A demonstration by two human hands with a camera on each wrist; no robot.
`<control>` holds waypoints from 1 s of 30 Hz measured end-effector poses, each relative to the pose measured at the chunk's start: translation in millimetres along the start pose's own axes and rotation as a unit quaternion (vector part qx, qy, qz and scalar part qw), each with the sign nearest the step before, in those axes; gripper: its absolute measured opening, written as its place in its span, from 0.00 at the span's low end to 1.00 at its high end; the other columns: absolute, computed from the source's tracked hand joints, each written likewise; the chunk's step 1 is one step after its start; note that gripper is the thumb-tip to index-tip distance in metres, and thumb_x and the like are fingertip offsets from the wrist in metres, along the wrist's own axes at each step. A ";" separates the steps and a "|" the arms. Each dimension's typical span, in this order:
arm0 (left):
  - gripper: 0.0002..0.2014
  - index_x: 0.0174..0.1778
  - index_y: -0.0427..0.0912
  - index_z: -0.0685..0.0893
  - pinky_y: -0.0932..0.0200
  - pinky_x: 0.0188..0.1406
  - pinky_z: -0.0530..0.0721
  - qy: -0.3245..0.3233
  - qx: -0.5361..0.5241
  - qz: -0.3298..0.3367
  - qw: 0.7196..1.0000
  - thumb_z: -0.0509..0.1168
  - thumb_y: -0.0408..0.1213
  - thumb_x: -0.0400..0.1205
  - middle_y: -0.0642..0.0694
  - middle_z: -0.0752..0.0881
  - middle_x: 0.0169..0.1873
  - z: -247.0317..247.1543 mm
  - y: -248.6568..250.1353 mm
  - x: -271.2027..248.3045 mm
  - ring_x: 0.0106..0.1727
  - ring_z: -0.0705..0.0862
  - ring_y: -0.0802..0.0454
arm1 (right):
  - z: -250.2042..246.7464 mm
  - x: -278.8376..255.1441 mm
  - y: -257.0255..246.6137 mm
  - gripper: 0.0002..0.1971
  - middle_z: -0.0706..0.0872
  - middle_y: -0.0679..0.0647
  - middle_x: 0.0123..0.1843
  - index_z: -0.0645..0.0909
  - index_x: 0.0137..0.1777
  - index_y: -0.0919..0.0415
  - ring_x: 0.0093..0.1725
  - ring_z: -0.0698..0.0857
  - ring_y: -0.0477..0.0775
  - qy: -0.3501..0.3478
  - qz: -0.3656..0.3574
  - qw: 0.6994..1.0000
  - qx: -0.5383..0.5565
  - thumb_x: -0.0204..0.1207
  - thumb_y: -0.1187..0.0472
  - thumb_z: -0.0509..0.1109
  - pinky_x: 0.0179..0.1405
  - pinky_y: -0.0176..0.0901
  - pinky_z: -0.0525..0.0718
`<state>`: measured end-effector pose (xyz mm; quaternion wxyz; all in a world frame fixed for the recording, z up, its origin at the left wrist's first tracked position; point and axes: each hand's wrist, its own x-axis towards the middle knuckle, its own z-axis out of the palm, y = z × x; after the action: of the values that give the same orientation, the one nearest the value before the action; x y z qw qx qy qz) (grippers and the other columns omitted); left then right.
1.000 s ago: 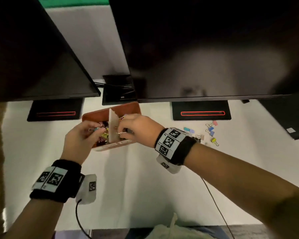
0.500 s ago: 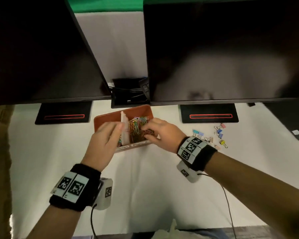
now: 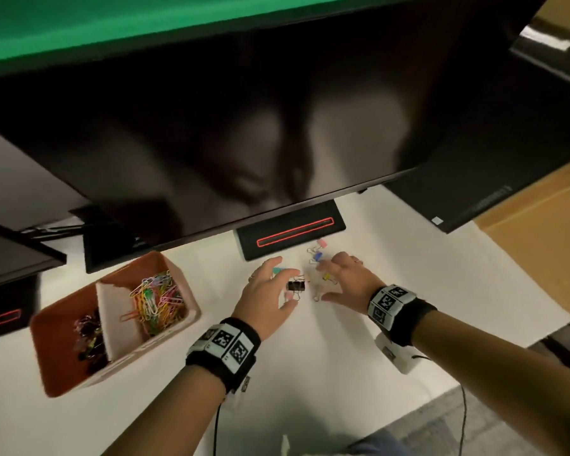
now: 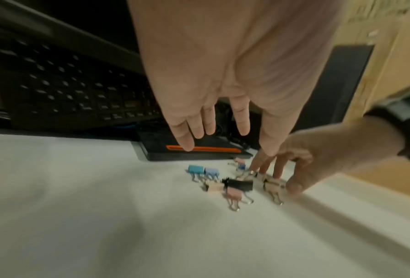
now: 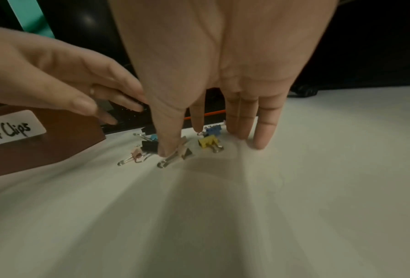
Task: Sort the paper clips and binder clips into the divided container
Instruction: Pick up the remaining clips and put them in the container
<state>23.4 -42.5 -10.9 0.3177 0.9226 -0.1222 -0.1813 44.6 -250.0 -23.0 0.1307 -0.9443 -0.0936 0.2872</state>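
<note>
Both hands: are hovering spread-fingered over the loose binder clips, having left the divided container [image 3: 119, 327] where they were working half a second ago.
Left hand [image 3: 266, 292]: is reaching in from the container side, fingers straight and apart, gripping nothing; it is hanging just above the black binder clip [image 3: 296, 286].
Right hand [image 3: 344, 280]: is lying flat and open, fingertips [image 5: 261, 144] touching the tabletop [image 3: 310, 373] beyond the yellow binder clip [image 5: 208, 143], thumb pressing down on a pale clip [image 5: 179, 152].
Binder clips: are sitting in a small scatter near the far edge of the tabletop, just in front of the monitor base [image 3: 290, 233]; teal [image 4: 195, 170], lilac [image 4: 211, 172], pink [image 4: 233, 193], blue [image 5: 213, 130] and others are lying close together, some touching.
Divided container: is standing well apart to the left of the scatter, nearer the left edge; its right compartment is holding a heap of coloured paper clips [image 3: 157, 301], its left compartment some dark binder clips [image 3: 88, 337].
Change: the hands are now empty and over the pile rather than over the container, so one delivery seems finished.
Meaning: I judge a fresh pick-up is beginning; only binder clips seem to be left out, all bound for the left compartment.
Risk: the clips are crowding together, so pinching a single one may be dragging its neighbours.
</note>
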 end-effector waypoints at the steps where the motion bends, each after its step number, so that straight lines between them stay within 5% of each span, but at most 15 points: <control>1: 0.20 0.66 0.58 0.74 0.55 0.73 0.65 -0.016 0.014 -0.003 1.000 0.64 0.40 0.78 0.51 0.62 0.76 5.8 -0.2 9.9 0.75 0.63 0.49 | 2.1 3.6 0.7 0.33 0.68 0.57 0.69 0.67 0.73 0.49 0.65 0.73 0.62 0.001 -0.004 1.000 0.009 0.69 0.44 0.73 0.66 0.56 0.77; 5: 0.19 0.63 0.57 0.78 0.53 0.72 0.68 -0.060 0.063 -0.011 0.996 0.66 0.38 0.76 0.52 0.65 0.74 22.2 -4.7 36.7 0.72 0.65 0.49 | 8.1 17.3 0.9 0.25 0.71 0.57 0.67 0.75 0.68 0.53 0.64 0.72 0.61 0.004 -0.032 0.998 0.054 0.71 0.51 0.74 0.66 0.54 0.75; 10: 0.13 0.54 0.50 0.84 0.57 0.66 0.73 -0.041 0.037 -0.021 0.998 0.69 0.33 0.75 0.51 0.75 0.59 32.4 -12.7 40.5 0.60 0.70 0.52 | 12.9 25.6 7.9 0.12 0.78 0.58 0.60 0.83 0.55 0.58 0.61 0.75 0.62 0.011 -0.054 0.992 0.118 0.72 0.61 0.72 0.63 0.50 0.75; 21: 0.07 0.44 0.45 0.87 0.74 0.41 0.76 0.046 -0.140 -0.153 0.977 0.73 0.32 0.72 0.49 0.80 0.44 26.0 -19.5 38.7 0.41 0.79 0.58 | 2.6 28.4 10.7 0.10 0.79 0.56 0.58 0.84 0.51 0.58 0.56 0.79 0.57 -0.038 -0.084 0.989 0.113 0.69 0.61 0.75 0.60 0.45 0.78; 27: 0.09 0.41 0.48 0.88 0.50 0.53 0.86 0.070 -0.270 -0.199 0.939 0.74 0.30 0.70 0.47 0.90 0.41 20.5 -30.5 19.9 0.44 0.88 0.49 | 3.0 21.9 7.4 0.09 0.80 0.56 0.57 0.85 0.48 0.58 0.60 0.80 0.58 -0.061 -0.104 0.988 0.092 0.69 0.60 0.75 0.57 0.46 0.81; 30: 0.10 0.40 0.53 0.89 0.48 0.57 0.84 0.098 -0.297 -0.201 0.928 0.75 0.32 0.70 0.49 0.90 0.43 10.4 -33.4 5.3 0.48 0.87 0.50 | 6.8 17.3 2.6 0.08 0.79 0.54 0.50 0.85 0.48 0.59 0.51 0.79 0.52 -0.081 -0.121 0.986 0.081 0.69 0.60 0.75 0.50 0.40 0.78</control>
<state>27.6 -24.3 -40.9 0.5442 0.8046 0.1575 -0.1777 55.1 -246.8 -38.2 0.2327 -0.8857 -0.1942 0.3516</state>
